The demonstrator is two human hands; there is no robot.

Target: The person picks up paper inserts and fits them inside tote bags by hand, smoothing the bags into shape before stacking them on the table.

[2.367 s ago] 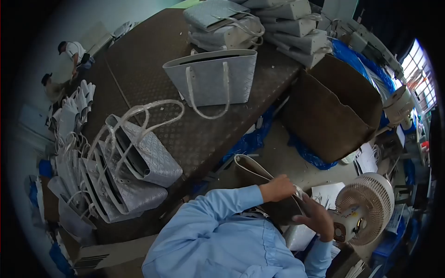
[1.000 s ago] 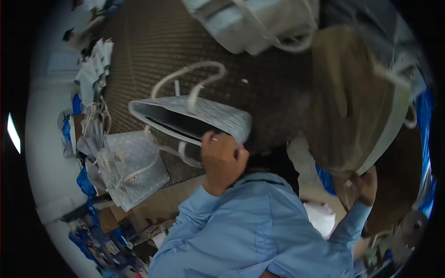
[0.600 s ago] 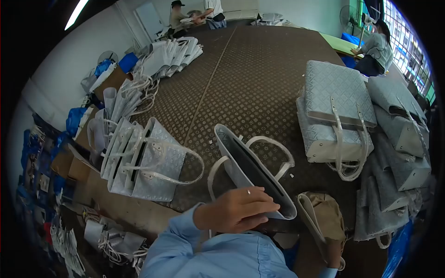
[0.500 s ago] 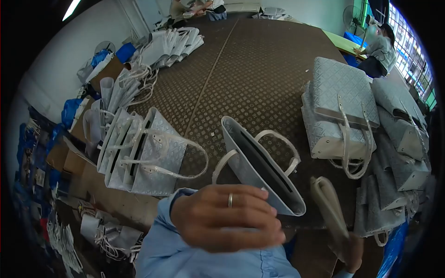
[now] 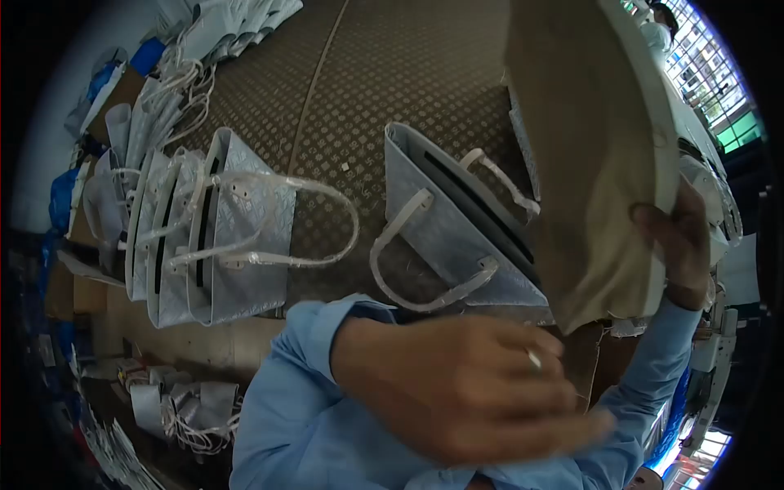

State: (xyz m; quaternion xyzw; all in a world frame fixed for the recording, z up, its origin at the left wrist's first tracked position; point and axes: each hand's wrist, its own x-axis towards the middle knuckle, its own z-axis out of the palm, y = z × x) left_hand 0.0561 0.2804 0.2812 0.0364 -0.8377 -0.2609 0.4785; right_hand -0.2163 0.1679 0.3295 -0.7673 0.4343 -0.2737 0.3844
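Observation:
My right hand (image 5: 678,237) grips a large brown cloth-like panel with a pale edge (image 5: 584,188) by its right side, holding it raised on the right. Lower down, my left hand (image 5: 474,392), with a ring on one finger, is blurred in front of my body. Its fingers stretch to the right and hold nothing that I can see. A silvery-grey handbag (image 5: 457,220) stands on the table just beyond the left hand, its top open and its two handles spread. The panel covers the bag's right end.
Several similar handbags (image 5: 253,220) stand in a row on the left, handles in clear wrap. The patterned brown tabletop (image 5: 343,114) stretches away behind. Pale rolled pieces and straps (image 5: 155,114) lie at the far left. More bundled straps (image 5: 196,408) sit below the table edge.
My right hand has lifted the brown panel from low at the table edge to high on the right. My left hand has moved right and down. The view has tilted down.

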